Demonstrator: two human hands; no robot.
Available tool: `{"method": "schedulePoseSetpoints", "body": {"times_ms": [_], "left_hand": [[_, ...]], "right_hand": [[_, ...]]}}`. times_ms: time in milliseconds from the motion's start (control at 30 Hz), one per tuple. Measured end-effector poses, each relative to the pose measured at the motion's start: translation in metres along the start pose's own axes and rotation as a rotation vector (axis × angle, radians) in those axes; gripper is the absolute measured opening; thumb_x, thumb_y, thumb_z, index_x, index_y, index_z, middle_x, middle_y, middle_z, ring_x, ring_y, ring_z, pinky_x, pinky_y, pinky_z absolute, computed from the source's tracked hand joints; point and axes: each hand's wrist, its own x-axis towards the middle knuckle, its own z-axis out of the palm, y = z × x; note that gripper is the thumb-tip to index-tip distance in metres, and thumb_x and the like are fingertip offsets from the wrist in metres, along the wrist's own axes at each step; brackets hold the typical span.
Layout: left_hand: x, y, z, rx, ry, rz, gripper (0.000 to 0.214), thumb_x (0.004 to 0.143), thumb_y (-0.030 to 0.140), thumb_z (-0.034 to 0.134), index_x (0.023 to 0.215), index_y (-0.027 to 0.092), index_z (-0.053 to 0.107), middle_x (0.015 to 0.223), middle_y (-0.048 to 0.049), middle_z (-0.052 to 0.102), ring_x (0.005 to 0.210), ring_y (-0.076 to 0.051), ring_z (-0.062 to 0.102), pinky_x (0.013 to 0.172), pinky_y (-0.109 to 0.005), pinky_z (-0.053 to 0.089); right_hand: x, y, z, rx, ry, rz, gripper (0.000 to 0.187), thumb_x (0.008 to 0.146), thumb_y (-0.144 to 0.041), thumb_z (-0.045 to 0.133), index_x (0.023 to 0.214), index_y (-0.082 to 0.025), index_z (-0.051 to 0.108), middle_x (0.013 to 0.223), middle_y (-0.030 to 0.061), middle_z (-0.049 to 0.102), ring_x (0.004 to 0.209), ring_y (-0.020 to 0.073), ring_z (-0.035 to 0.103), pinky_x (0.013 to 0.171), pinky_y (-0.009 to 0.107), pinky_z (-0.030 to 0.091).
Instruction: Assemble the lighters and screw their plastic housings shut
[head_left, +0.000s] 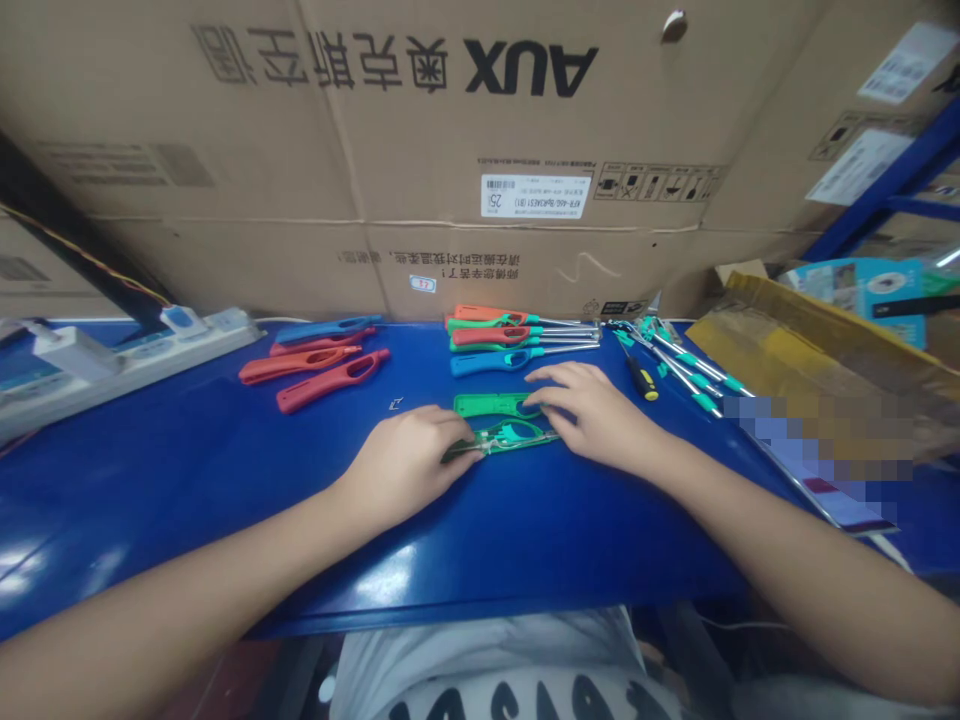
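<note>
My left hand (412, 455) is closed on the left end of a green lighter half-shell (525, 441), which lies open with small green and metal parts inside. My right hand (592, 410) reaches in from the right, its fingers bent around the right end of a second green half-shell (487, 404), just behind the first; its thumb is close to the right end of the first one. The fingertips partly hide the ends of both shells. Beyond them lie several lighters with metal tubes, among them a blue lighter (487, 362) and a red lighter (491, 336).
Red and blue shells (330, 385) lie to the left, near a white power strip (150, 365). At right are a yellow-black screwdriver (643, 381), metal tubes with green ends (686, 372), a phone-like device (810, 475) and a yellow-taped box (825, 340). A large carton (375, 190) stands behind.
</note>
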Motion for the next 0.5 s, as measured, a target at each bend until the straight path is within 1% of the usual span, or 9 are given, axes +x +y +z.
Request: {"method": "schedulePoseSetpoints", "body": {"times_ms": [67, 167, 233, 333, 400, 433, 500], "left_hand": [[0.000, -0.001, 0.001, -0.006, 0.007, 0.015, 0.017, 0.094, 0.034, 0.065, 0.098, 0.020, 0.075, 0.099, -0.0053, 0.077, 0.095, -0.024, 0.072, 0.079, -0.034, 0.058], [0.000, -0.001, 0.001, -0.010, 0.014, 0.027, 0.016, 0.094, 0.033, 0.065, 0.098, 0.020, 0.075, 0.098, -0.0055, 0.077, 0.095, -0.024, 0.072, 0.079, -0.033, 0.058], [0.000, 0.000, 0.001, -0.020, 0.014, 0.031, 0.016, 0.094, 0.033, 0.065, 0.098, 0.021, 0.074, 0.099, -0.0051, 0.077, 0.095, -0.024, 0.072, 0.079, -0.034, 0.058], [0.000, 0.000, 0.000, -0.040, 0.043, 0.035, 0.019, 0.095, 0.035, 0.064, 0.104, 0.021, 0.073, 0.103, -0.0048, 0.076, 0.096, -0.024, 0.071, 0.081, -0.035, 0.059], [0.001, 0.000, -0.002, -0.041, 0.115, 0.058, 0.026, 0.095, 0.037, 0.064, 0.114, 0.021, 0.071, 0.111, -0.0060, 0.075, 0.101, -0.024, 0.069, 0.085, -0.037, 0.058], [0.002, -0.001, -0.003, -0.035, 0.164, 0.083, 0.030, 0.095, 0.037, 0.064, 0.119, 0.020, 0.069, 0.116, -0.0071, 0.074, 0.106, -0.025, 0.068, 0.090, -0.038, 0.058], [0.004, -0.003, -0.004, 0.001, 0.250, 0.149, 0.036, 0.096, 0.035, 0.063, 0.129, 0.019, 0.065, 0.128, -0.0095, 0.070, 0.119, -0.027, 0.062, 0.101, -0.042, 0.053]], "right_hand": [[0.001, 0.011, 0.002, 0.066, -0.040, 0.066, 0.021, 0.090, -0.015, 0.057, 0.099, -0.023, 0.074, 0.129, 0.0094, 0.065, 0.121, 0.0303, 0.059, 0.103, 0.057, 0.044], [0.002, 0.021, 0.004, 0.222, -0.091, 0.149, 0.016, 0.088, -0.015, 0.061, 0.094, -0.022, 0.073, 0.124, 0.0100, 0.065, 0.119, 0.0274, 0.061, 0.103, 0.052, 0.047], [0.003, 0.023, 0.004, 0.277, -0.087, 0.164, 0.010, 0.085, -0.015, 0.063, 0.090, -0.020, 0.071, 0.120, 0.0108, 0.066, 0.116, 0.0261, 0.063, 0.103, 0.048, 0.047], [0.005, 0.020, 0.003, 0.296, -0.018, 0.167, 0.002, 0.085, -0.020, 0.065, 0.085, -0.019, 0.066, 0.108, 0.0103, 0.069, 0.106, 0.0259, 0.065, 0.097, 0.046, 0.051], [0.006, 0.015, 0.003, 0.347, 0.066, 0.219, 0.006, 0.088, -0.025, 0.062, 0.087, -0.019, 0.063, 0.096, 0.0077, 0.069, 0.092, 0.0239, 0.067, 0.088, 0.045, 0.054], [0.007, 0.013, 0.003, 0.411, 0.113, 0.262, 0.009, 0.089, -0.028, 0.060, 0.088, -0.020, 0.061, 0.090, 0.0061, 0.069, 0.085, 0.0224, 0.067, 0.084, 0.043, 0.056], [0.009, 0.008, 0.003, 0.627, 0.172, 0.362, 0.015, 0.090, -0.034, 0.060, 0.089, -0.020, 0.059, 0.083, 0.0035, 0.066, 0.074, 0.0194, 0.067, 0.076, 0.040, 0.058]]}}
